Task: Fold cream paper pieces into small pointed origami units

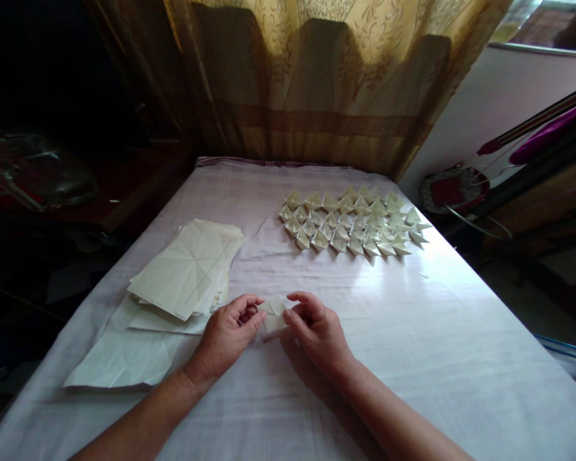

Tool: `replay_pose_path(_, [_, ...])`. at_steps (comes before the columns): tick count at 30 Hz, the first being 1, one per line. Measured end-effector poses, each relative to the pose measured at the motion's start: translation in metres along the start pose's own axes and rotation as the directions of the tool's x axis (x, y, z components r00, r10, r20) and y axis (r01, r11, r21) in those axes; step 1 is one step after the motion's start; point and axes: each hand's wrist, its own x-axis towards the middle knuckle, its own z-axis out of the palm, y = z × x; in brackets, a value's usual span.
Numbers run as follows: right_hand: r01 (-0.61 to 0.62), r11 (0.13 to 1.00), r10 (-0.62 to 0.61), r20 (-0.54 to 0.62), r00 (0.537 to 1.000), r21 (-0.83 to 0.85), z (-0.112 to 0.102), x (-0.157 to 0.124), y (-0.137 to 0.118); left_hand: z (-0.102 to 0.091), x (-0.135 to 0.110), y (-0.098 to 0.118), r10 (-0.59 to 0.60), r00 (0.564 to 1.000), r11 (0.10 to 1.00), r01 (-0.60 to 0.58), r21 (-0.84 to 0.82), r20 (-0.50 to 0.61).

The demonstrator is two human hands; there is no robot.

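Observation:
A small folded piece of white paper (273, 314) is held up a little above the table, between my two hands. My left hand (233, 325) pinches its left edge between thumb and fingers. On the opposite edge my right hand (317, 328) grips it, thumb in front and fingers curled behind. Creases and overlapping flaps show on its face. Just beyond my left hand lies a stack of creased paper sheets (187, 269), with larger sheets (125, 358) underneath. Rows of small folded paper boats (345, 224) stand farther back on the right.
A white cloth (413, 371) covers the table. A patterned golden curtain (312, 83) hangs behind its far edge. To the left, a dark surface holds a clear plastic-wrapped object (43, 169). A round patterned item (454, 190) is beyond the table's right edge.

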Motion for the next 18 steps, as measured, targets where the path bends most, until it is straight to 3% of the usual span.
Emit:
replay_pose_path(4, [0.183, 0.969, -0.156, 0.164, 0.974, -0.166, -0.001, -0.004, -0.001, 0.001, 0.004, -0.006, -0.030, 0.997, 1.000, 0.030, 0.006, -0.074])
replay_pose_path(9, [0.409, 0.875, -0.318, 0.330, 0.889, -0.259, -0.007, -0.002, -0.004, 0.003, 0.008, -0.009, -0.005, 0.996, 0.999, 0.009, 0.049, -0.089])
replay_pose_path(18, [0.593, 0.653, -0.436, 0.406, 0.803, -0.471, -0.013, 0.001, -0.001, 0.001, 0.013, -0.007, 0.060, 0.998, 0.987, -0.059, 0.152, -0.001])
